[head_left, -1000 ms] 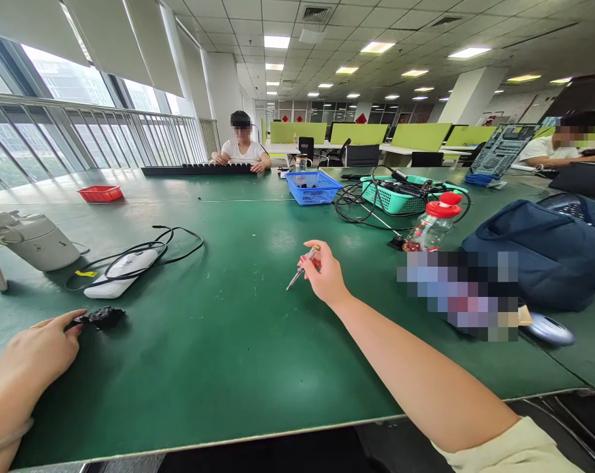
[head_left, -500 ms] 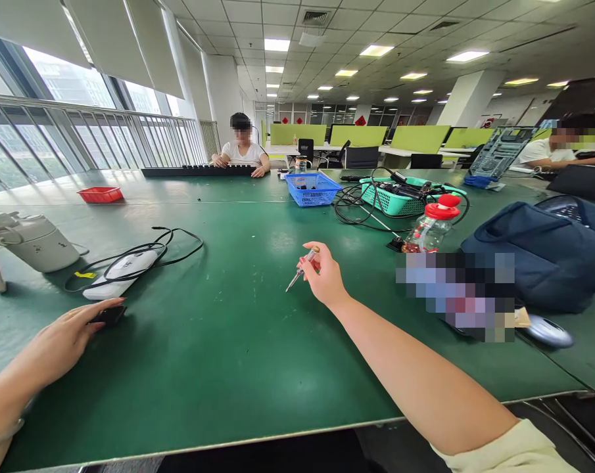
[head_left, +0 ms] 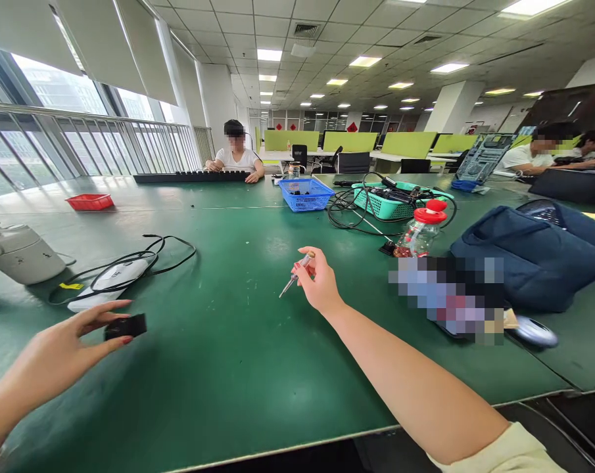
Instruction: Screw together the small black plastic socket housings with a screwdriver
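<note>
Between the thumb and fingers of my left hand is a small black block, at the left above the green table. My right hand pinches a small screwdriver near the middle of the table, its metal tip pointing down and to the left. Just beyond my left hand lie a white device and a black cable looped over it.
A white jug stands at the left, a red tray behind it. Farther back are a blue basket and a green basket with cables. A red-lidded jar and a dark blue bag are on the right. People sit beyond.
My left hand has moved slightly right, and the black block now shows more clearly in its fingers. The view has shifted a little. My right hand still holds the screwdriver in nearly the same place.
</note>
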Demonstrator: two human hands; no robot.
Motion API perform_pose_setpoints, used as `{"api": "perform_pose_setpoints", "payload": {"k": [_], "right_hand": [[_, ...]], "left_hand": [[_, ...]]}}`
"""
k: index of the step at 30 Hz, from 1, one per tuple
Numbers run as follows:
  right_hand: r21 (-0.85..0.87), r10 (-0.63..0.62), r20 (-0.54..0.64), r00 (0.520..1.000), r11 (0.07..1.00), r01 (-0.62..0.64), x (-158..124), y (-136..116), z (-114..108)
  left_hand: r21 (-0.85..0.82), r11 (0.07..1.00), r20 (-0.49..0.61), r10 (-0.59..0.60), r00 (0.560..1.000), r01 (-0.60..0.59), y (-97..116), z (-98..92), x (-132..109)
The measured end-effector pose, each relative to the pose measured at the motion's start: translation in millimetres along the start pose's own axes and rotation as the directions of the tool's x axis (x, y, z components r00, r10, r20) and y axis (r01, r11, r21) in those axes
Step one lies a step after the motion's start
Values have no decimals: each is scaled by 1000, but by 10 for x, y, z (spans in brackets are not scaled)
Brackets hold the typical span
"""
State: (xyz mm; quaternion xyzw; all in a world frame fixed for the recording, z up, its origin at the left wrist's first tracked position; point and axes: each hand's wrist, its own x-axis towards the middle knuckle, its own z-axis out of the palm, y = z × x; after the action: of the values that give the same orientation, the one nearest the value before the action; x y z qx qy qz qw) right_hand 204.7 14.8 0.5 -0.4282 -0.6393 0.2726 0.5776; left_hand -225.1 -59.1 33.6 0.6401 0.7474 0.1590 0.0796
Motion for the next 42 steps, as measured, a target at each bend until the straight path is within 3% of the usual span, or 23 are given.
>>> {"api": "perform_pose_setpoints", "payload": {"k": [3, 6, 9, 12, 18, 26, 42], "right_hand": [[31, -20, -11, 1000, 999, 20, -21, -42, 17], [74, -39, -17, 999, 996, 40, -37, -77, 25], [139, -40, -63, 997, 989, 49, -40, -123, 17], [192, -46, -126, 991, 979, 70, -43, -174, 9], [185, -102, -98, 990, 976, 119, -85, -168, 40], [48, -158, -96, 983, 986, 163, -105, -136, 25], [-136, -225, -18, 974, 966, 221, -102, -176, 27]], "left_hand": [[-95, 982, 103, 173, 980, -164, 835, 52, -149], [-201, 924, 192, 361, 912, -324, 1512, 297, -129], [-274, 871, 194, 466, 863, -408, 1939, 635, 13], [-321, 843, 188, 503, 844, -431, 2168, 910, 154], [-386, 776, 180, 593, 784, -499, 2218, 1116, 239], [-422, 786, 174, 559, 811, -451, 2167, 1129, 225], [-423, 772, 169, 582, 795, -475, 2140, 1154, 234]]}}
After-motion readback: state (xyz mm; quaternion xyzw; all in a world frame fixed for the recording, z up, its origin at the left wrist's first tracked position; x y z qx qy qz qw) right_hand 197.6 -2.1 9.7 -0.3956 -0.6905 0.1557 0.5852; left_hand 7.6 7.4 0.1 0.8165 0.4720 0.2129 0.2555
